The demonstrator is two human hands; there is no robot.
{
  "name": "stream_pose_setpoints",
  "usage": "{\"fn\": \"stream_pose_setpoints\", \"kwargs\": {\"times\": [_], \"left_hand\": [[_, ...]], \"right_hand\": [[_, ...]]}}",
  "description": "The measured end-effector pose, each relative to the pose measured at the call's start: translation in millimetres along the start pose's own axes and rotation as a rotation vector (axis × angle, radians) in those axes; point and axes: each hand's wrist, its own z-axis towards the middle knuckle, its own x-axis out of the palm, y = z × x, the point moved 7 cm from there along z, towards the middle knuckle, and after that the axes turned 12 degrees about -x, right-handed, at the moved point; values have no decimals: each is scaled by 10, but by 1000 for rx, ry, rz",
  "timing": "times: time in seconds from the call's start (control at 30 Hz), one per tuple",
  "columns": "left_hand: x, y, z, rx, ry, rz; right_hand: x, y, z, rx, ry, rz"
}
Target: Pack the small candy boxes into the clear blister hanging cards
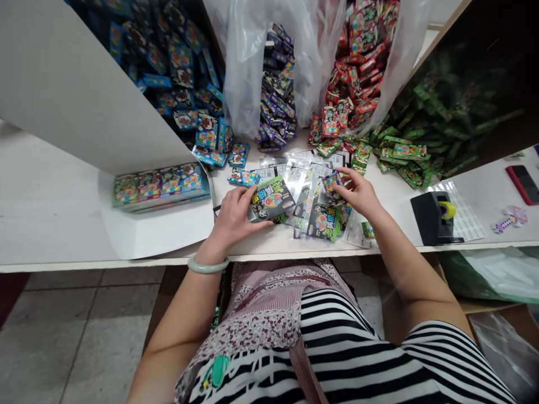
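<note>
My left hand [233, 215] is closed on a small stack of colourful packets [269, 200] at the table's front, thumb on the top one. My right hand [357, 192] pinches another small packet [330, 183] just to the right. Between and under both hands lie several clear plastic sleeves [301, 175] and a filled sleeve of packets [322, 220]. A pale green bangle [208, 265] circles my left wrist.
Heaps of packets line the back: blue [179, 62], purple in a plastic bag [275, 84], red in a bag [362, 56], green [421, 134]. A finished row of packs [162, 186] lies left on a white sheet. A black tape dispenser [433, 217], a sticker sheet and a red phone [522, 184] stand right.
</note>
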Motion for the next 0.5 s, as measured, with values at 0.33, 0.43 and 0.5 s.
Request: {"fn": "stream_pose_setpoints", "kwargs": {"times": [0.33,0.43,0.5], "left_hand": [[-51,-69,-128,17,-12,3],[-92,-72,-179,29,-4,-38],[-71,-112,-187,41,35,-77]], "right_hand": [[-118,55,42,-85,117,-134],[-148,29,-11,-217,248,-138],[18,0,-54,-295,435,-206]]}}
